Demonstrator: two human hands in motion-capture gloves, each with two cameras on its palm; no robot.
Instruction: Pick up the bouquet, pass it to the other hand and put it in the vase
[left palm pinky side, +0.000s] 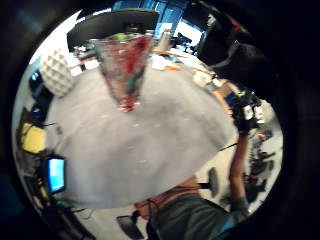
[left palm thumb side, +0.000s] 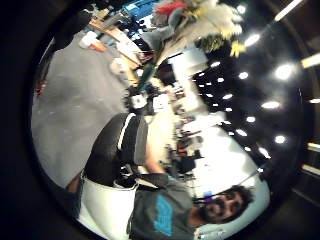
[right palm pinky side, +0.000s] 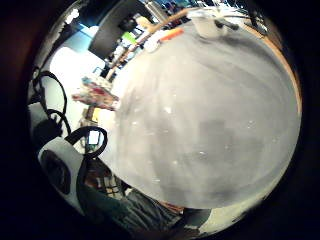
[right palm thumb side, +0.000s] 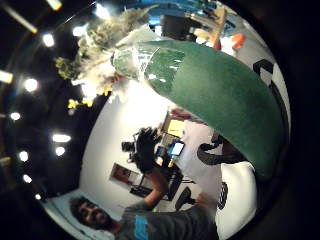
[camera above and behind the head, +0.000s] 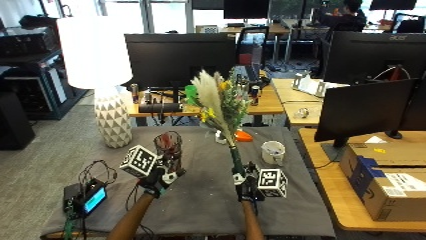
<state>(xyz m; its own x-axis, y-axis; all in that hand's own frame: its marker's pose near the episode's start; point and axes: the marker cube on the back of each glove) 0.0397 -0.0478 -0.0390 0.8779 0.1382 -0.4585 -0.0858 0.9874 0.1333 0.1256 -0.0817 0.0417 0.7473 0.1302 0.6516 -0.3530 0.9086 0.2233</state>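
Right hand (camera above and behind the head: 247, 186) grips the green wrapped stem of the bouquet of pale plumes and yellow flowers (camera above and behind the head: 219, 102), held upright above the grey cloth-covered table (camera above and behind the head: 200, 200); left hand (camera above and behind the head: 158, 181) raised near the clear glass vase with red inside (camera above and behind the head: 169, 145), fingers spread, holding nothing. A white cup (camera above and behind the head: 272, 151) stands on the table beyond the right hand.

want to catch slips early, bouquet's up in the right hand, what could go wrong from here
The right hand grips the bouquet only at the low end of its stem, so the tall top may sway or tip during the handover. The left hand hangs close to the vase and could knock it. The mug stands near the right hand's path.
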